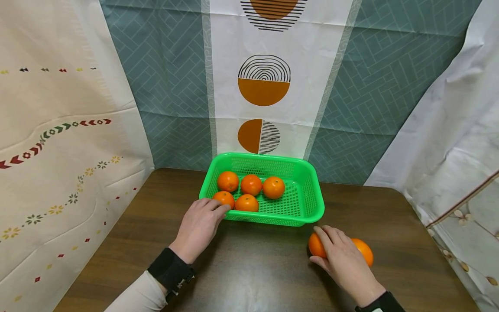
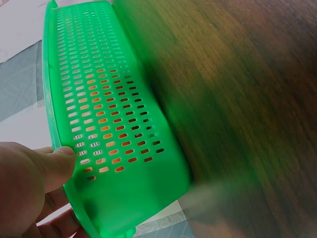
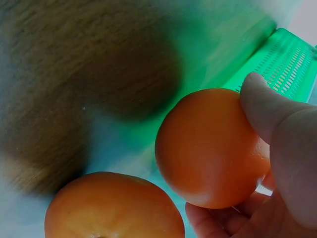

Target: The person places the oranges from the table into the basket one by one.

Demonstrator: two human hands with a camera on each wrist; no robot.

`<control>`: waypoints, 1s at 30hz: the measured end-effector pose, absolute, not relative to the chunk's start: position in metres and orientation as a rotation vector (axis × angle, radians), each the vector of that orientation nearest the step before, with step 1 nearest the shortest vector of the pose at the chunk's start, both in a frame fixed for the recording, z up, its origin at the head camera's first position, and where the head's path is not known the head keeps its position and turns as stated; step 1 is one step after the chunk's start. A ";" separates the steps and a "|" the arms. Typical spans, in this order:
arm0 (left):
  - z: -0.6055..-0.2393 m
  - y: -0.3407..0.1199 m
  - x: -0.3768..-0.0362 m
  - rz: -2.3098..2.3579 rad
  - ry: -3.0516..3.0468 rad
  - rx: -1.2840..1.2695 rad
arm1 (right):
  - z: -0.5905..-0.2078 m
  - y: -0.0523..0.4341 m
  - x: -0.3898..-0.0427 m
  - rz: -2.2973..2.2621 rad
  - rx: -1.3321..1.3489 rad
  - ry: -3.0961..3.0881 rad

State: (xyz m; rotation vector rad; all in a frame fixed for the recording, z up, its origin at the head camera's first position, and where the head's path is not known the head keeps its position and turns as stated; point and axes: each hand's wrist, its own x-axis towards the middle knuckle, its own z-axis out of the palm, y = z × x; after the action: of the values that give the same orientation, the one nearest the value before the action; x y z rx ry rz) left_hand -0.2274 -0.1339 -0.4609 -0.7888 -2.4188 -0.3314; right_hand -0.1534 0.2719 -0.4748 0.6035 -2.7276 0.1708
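Gripping an orange point(image 1: 316, 245) on the table point(image 1: 253, 277), right hand point(image 1: 343, 260); left hand point(image 1: 199, 225) pinches the green basket point(image 1: 308, 203) rim.

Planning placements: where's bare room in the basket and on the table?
Free: the right half of the green basket, beside the five oranges; bare table between the left hand and right hand. Crowded: basket's left half; front-right, where the right hand grips one orange beside another.
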 end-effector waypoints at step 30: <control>-0.460 -0.134 -0.227 -0.329 -2.440 -0.787 | -0.450 0.262 -0.140 0.185 0.673 -2.666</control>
State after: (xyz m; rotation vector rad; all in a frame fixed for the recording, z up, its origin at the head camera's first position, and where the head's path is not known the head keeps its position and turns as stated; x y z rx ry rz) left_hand -0.2267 -0.1341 -0.4597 -0.7868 -2.4403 -0.3295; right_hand -0.1396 0.2617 -0.4501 0.6727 -2.6660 0.1849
